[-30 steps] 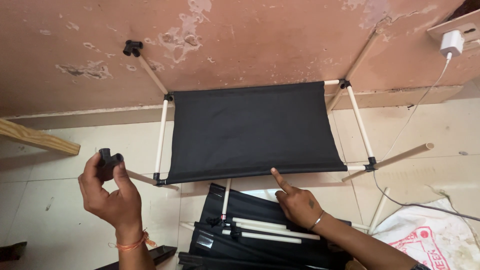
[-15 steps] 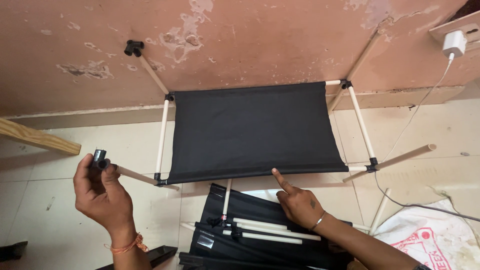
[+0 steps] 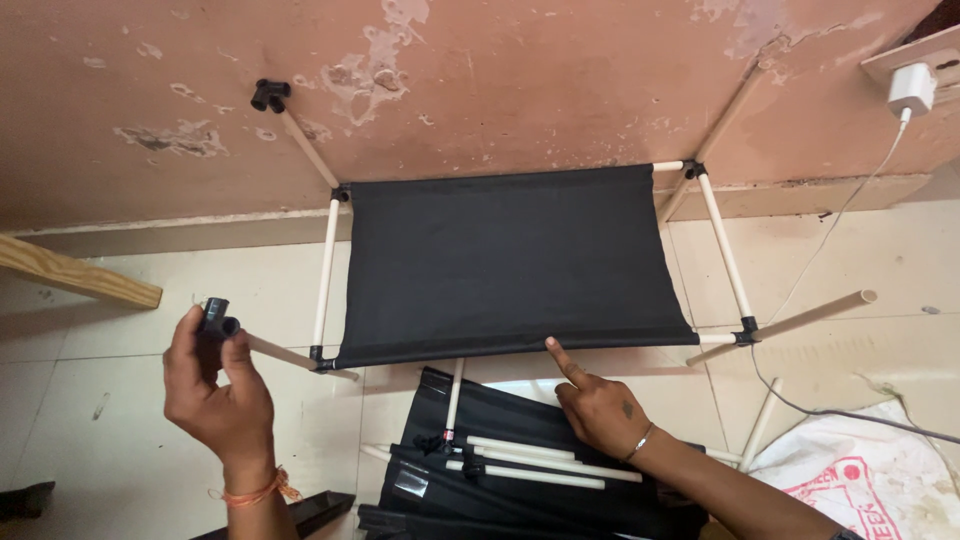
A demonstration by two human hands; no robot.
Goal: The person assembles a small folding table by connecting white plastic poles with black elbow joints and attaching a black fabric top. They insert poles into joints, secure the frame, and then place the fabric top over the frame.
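A frame of cream rods with a black fabric panel stands on the floor against the wall. My left hand grips a small black plastic connector right at the free end of the frame's front-left rod. My right hand rests below the panel's front edge, its forefinger stretched out and touching that edge. Under it lies a pile of black fabric with several loose cream rods on top.
Another black connector caps the rear-left rod against the peeling pink wall. A wooden plank juts in at left. A white charger with its cable hangs at upper right. A printed white sack lies at lower right.
My left hand has moved right and slightly down with the black connector, bringing it to the end of the front-left rod. My right hand has stayed in place.
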